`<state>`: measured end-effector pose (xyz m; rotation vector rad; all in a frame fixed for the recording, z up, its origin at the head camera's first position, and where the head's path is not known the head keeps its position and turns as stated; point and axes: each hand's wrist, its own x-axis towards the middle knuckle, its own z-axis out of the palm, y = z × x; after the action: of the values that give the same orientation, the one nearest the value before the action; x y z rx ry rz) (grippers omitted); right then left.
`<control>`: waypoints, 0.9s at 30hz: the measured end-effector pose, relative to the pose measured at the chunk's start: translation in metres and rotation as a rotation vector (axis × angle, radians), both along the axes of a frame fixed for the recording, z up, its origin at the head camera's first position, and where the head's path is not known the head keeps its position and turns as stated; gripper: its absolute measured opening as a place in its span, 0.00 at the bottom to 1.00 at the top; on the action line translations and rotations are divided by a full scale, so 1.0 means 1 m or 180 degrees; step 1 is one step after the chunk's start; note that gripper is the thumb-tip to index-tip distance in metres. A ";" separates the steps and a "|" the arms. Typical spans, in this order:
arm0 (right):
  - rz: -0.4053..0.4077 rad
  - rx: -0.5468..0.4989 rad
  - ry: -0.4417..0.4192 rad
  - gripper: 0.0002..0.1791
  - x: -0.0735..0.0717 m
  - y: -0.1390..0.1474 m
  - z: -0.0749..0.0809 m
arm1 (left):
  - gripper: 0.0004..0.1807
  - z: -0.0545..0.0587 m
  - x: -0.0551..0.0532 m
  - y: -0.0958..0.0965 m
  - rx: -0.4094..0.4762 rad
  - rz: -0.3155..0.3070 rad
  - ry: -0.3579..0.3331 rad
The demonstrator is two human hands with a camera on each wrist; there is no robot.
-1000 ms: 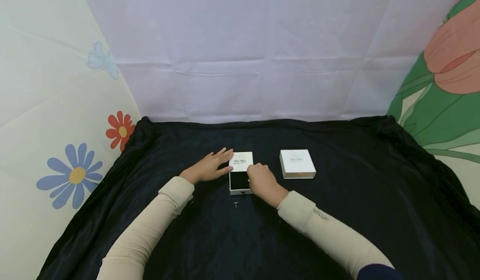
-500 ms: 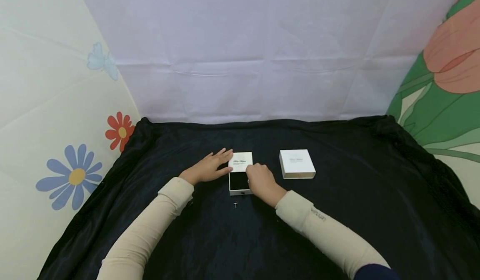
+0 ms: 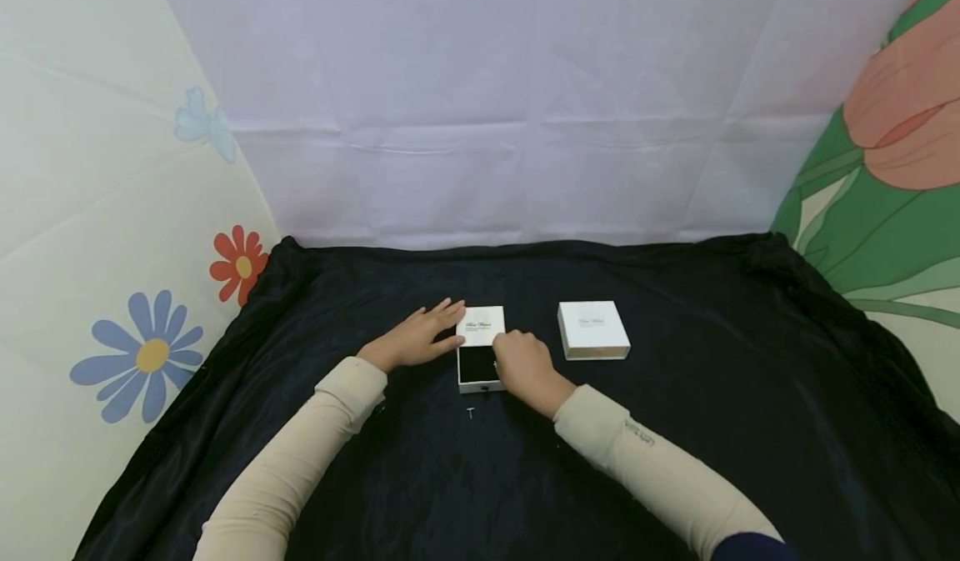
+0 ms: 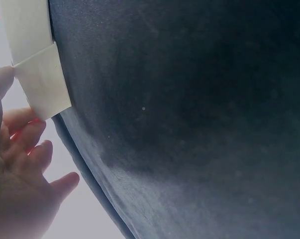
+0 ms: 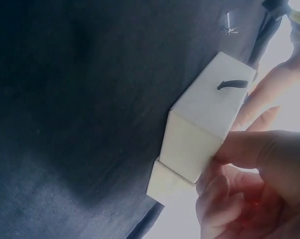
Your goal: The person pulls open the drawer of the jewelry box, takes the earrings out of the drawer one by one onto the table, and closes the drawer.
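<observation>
My left hand lies with spread fingers against the left side of a white gift-box sleeve. From the sleeve's near end a white drawer stands part-way out, with a black insert inside. At the drawer's right edge, my right hand curls its fingers over the rim, the fingertips mostly hidden. A tiny silvery piece shows right at its thumb, over the insert. In the right wrist view a black ribbon tab hangs on the drawer's front.
Another small silvery, T-shaped piece lies on the dark cloth just in front of the drawer. To the right stands a second white box. A pale backdrop rises behind the cloth, with flower-printed panels on both sides.
Both hands and the half-open box keep almost the same places; the whole view shifts very slightly.
</observation>
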<state>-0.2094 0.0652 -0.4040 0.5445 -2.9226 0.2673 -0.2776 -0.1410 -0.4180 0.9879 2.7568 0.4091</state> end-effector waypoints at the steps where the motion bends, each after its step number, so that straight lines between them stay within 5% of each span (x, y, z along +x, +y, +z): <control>1: -0.0007 0.0006 -0.0014 0.11 0.000 0.000 0.000 | 0.36 0.000 0.000 0.000 0.0005 -0.0002 0.0005; 10: 0.0062 -0.0176 -0.0189 0.20 -0.003 0.004 -0.002 | 0.36 0.000 0.000 0.000 -0.0007 0.0010 -0.0017; 27: 0.0152 -0.0484 -0.0396 0.21 -0.004 0.009 -0.001 | 0.36 -0.001 0.001 -0.001 0.0003 0.0044 0.0000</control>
<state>-0.2131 0.0742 -0.4046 0.5945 -2.9767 0.5434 -0.2771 -0.1417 -0.4187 0.9697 2.7651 0.4123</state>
